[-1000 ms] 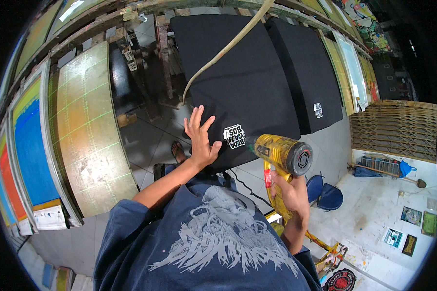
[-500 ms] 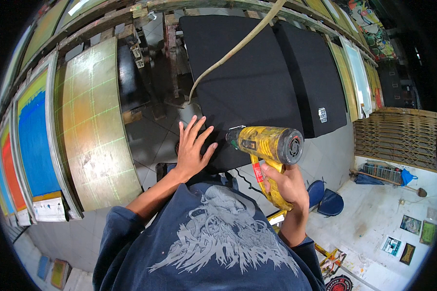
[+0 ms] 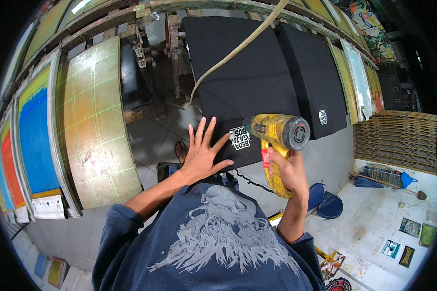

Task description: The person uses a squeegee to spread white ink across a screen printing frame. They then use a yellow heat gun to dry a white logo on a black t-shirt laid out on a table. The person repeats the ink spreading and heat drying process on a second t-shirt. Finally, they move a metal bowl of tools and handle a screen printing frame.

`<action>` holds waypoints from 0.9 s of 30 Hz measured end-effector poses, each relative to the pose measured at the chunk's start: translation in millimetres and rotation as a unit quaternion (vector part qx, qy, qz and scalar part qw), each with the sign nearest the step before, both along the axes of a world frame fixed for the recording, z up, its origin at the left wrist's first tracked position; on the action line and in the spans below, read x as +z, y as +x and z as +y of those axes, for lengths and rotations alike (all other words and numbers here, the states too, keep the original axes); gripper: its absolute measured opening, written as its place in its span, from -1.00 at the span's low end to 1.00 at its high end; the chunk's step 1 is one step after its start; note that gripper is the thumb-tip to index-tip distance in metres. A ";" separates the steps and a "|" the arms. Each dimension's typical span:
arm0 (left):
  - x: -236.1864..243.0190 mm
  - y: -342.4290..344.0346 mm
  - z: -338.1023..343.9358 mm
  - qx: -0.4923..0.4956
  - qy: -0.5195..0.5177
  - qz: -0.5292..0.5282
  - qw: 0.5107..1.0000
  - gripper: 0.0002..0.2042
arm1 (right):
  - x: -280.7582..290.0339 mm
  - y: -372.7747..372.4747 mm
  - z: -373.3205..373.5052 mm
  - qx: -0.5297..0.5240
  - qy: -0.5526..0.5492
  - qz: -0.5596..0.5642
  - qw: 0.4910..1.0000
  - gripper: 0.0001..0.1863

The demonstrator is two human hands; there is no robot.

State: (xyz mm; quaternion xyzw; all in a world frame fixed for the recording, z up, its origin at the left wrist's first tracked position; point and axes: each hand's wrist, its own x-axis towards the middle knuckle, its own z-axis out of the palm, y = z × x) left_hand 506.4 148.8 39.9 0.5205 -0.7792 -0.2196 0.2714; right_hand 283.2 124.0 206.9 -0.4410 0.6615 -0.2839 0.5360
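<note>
My left hand [image 3: 201, 157] lies with fingers spread on the lower left of a padded black fabric board [image 3: 243, 72], its index fingertip at the edge of a white printed graphic [image 3: 240, 140]. My right hand [image 3: 289, 169] grips the handle of a worn yellow heat gun [image 3: 277, 130] with a dark nozzle, held over the board's lower right and pointed left at the area of the print, just right of my left fingers. A second black board [image 3: 310, 72], with a smaller white print [image 3: 323, 117], sits to the right.
A beige hose [image 3: 228, 53] crosses over the boards from the top. Screen frames and coloured panels [image 3: 34, 140] line the left, on wooden racks [image 3: 189, 7]. A black cord [image 3: 247, 179] hangs below the board. Blue folded seats [image 3: 330, 203] and a brown lattice gate [image 3: 393, 140] are at right.
My left hand has shifted down and rightward, fingers now spread nearer the print. The heat gun first swung up over the print, then moved slightly right, uncovering it again. The view has shifted slightly.
</note>
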 end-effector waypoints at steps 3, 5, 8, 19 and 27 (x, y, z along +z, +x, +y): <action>-0.2 -5.7 -1.5 -0.025 -0.008 -0.038 0.999 -0.27 | 8.3 -9.6 7.5 -0.005 0.010 0.002 1.000 -0.70; -3.0 -8.1 -3.4 -0.020 -0.017 -0.044 0.999 -0.29 | 16.7 -12.1 11.3 0.009 0.031 -0.018 0.999 -0.69; -4.1 -10.4 -7.7 -0.020 -0.020 -0.048 0.998 -0.29 | 18.8 -16.9 15.4 0.012 0.036 0.021 0.999 -0.55; -4.8 -11.8 -15.7 -0.051 -0.007 -0.082 0.995 -0.23 | 21.1 -29.3 44.2 -0.011 0.044 0.036 0.998 -0.71; -3.4 -14.3 -14.5 -0.041 -0.012 -0.086 0.995 -0.18 | 26.6 -26.8 54.5 -0.035 0.068 -0.029 0.997 -0.76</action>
